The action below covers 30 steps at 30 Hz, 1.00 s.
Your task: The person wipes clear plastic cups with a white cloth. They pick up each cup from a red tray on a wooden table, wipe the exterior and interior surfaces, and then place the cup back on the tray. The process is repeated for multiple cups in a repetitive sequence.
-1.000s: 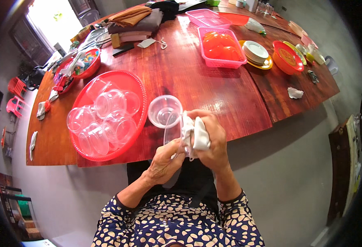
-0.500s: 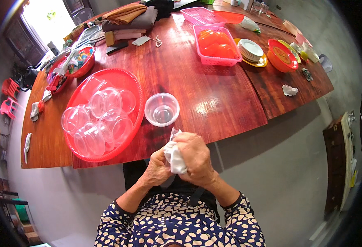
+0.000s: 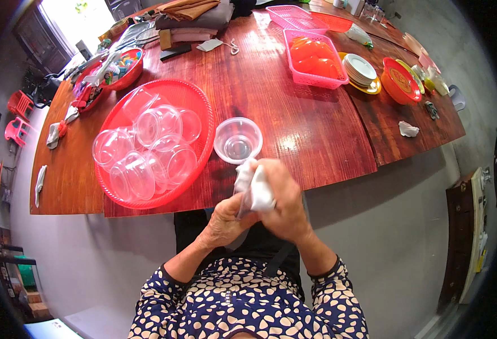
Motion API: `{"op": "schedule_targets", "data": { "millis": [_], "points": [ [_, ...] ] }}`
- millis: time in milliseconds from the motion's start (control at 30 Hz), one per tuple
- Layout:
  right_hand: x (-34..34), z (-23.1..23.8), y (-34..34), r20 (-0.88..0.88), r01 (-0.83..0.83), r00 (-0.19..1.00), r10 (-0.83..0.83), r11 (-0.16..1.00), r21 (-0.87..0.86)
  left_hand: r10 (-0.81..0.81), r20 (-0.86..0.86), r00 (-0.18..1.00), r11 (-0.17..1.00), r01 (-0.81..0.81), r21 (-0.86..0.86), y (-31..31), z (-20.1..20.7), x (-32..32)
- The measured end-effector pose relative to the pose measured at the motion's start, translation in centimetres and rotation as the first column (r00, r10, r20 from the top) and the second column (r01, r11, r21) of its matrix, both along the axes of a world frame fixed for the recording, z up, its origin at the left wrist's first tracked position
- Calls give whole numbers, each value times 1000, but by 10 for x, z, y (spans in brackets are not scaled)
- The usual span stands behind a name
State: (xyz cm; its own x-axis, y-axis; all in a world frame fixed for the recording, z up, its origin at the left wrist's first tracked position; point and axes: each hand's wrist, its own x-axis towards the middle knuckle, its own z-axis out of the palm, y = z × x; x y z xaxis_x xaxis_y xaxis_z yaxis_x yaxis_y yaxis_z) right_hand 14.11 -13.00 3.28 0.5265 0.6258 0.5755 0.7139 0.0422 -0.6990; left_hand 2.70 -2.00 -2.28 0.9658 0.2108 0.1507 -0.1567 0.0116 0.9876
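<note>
At the table's front edge my right hand is closed around a crumpled white cloth, slightly smeared by motion. Against it my left hand grips a clear plastic piece, mostly hidden by the fingers and cloth, so its shape cannot be made out. Just beyond my hands a clear plastic bowl stands upright on the wooden table. To its left, a round red tray holds several clear plastic containers, lying tipped and jumbled together.
A pink basket with orange items, stacked white plates and an orange bowl stand at the right. Folded cloths lie at the back. A red basin of small items is far left. A crumpled white scrap lies right.
My hands have moved slightly up and right, still together on the cloth and plastic. The whole table view has shifted a little to the right and up.
</note>
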Motion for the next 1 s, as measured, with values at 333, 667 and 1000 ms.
{"op": "schedule_targets", "data": {
  "millis": [333,667,1000],
  "points": [
    [7,2,-11,-76,-234,967,243,966,111,-142,16,990,983,139,123,5,29,-12],
    [45,-29,-5,-644,-443,587,491,860,253,-373,64,926,928,373,4,6,32,-11],
    [-13,18,3,470,-286,842,264,958,-26,-29,3,1000,999,29,-23,12,30,-22]
  ]
}}
